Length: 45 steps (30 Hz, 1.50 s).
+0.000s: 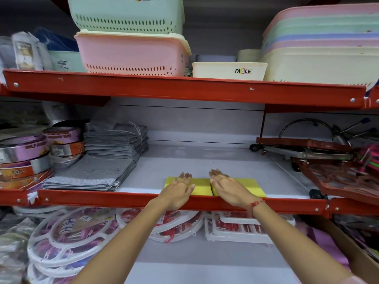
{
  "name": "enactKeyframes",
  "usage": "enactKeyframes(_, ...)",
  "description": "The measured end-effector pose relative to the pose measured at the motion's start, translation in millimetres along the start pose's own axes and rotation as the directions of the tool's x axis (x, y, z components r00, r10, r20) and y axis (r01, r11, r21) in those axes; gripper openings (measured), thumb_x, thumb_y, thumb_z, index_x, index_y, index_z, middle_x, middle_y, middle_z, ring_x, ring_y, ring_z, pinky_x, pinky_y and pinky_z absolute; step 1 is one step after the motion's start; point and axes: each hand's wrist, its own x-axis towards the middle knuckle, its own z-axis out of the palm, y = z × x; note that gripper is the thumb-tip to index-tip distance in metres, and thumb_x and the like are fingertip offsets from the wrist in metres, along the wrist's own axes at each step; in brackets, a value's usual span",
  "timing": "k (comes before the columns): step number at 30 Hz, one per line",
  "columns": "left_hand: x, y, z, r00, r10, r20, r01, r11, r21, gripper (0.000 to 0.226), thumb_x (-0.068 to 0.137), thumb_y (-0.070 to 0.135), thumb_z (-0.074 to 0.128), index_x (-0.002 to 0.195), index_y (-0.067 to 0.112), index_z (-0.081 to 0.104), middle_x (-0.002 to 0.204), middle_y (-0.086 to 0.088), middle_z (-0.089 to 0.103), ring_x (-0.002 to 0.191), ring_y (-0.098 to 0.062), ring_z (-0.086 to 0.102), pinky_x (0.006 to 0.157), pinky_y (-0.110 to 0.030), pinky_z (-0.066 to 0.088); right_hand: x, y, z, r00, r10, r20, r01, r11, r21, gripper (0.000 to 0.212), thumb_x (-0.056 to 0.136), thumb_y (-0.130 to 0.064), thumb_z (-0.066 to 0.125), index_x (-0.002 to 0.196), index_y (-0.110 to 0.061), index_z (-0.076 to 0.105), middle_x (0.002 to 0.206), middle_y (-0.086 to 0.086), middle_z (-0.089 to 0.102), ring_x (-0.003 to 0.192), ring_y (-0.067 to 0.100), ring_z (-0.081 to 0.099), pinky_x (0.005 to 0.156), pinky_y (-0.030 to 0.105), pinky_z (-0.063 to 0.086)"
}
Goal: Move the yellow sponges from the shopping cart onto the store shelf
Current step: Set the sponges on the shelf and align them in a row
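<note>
Two yellow sponges lie side by side at the front of the middle shelf (205, 160), just behind its red lip. My left hand (180, 186) rests flat on the left sponge (202, 187), fingers pointing to the back. My right hand (227, 186) lies flat on the right sponge (254, 188), whose dark scrubbing side shows at the gap between the two. Neither hand wraps around a sponge; the palms press on top. The shopping cart is out of view.
Folded grey cloths (106, 160) and rolls of tape (26, 152) fill the shelf's left side. Red metal trolleys and racks (328, 160) crowd the right. Plastic baskets (133, 54) stand on the shelf above, white round hangers (67, 236) below.
</note>
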Motion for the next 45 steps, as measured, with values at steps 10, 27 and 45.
enactKeyframes(10, 8.3, 13.7, 13.0, 0.998, -0.001, 0.065, -0.005, 0.995, 0.096, 0.056, 0.103, 0.032, 0.016, 0.152, 0.006, 0.016, 0.162, -0.01, 0.011, 0.15, -0.019, 0.007, 0.122, -0.034, 0.007, -21.6, 32.9, 9.1, 0.998, 0.066, -0.013, -0.067, 0.998, -0.012, 0.045, 0.1, -0.026, 0.033, 0.141, -0.013, 0.043, 0.154, 0.006, 0.037, 0.144, 0.019, 0.031, 0.118, 0.027, 0.022)
enactKeyframes(27, 3.6, 13.7, 23.4, 1.0, -0.006, 0.025, 0.003, 0.989, 0.146, 0.059, 0.101, 0.038, 0.012, 0.152, 0.008, 0.011, 0.162, -0.008, 0.009, 0.151, -0.017, 0.005, 0.124, -0.033, 0.005, -25.4, 15.6, 18.4, 0.999, 0.046, 0.001, -0.046, 0.999, -0.015, 0.055, 0.101, -0.038, 0.022, 0.147, -0.009, 0.03, 0.158, 0.009, 0.026, 0.148, 0.017, 0.018, 0.123, 0.032, 0.005)
enactKeyframes(45, 4.8, 12.3, 25.8, 1.0, -0.007, 0.018, 0.005, 0.987, 0.158, 0.059, 0.101, 0.038, 0.01, 0.153, 0.01, 0.009, 0.163, -0.006, 0.007, 0.151, -0.015, 0.002, 0.124, -0.032, 0.003, -48.4, 60.2, -0.8, 0.978, 0.185, -0.096, -0.191, 0.98, -0.061, 0.049, 0.101, -0.03, 0.023, 0.143, -0.009, 0.038, 0.156, 0.007, 0.032, 0.146, 0.017, 0.025, 0.118, 0.029, 0.021)
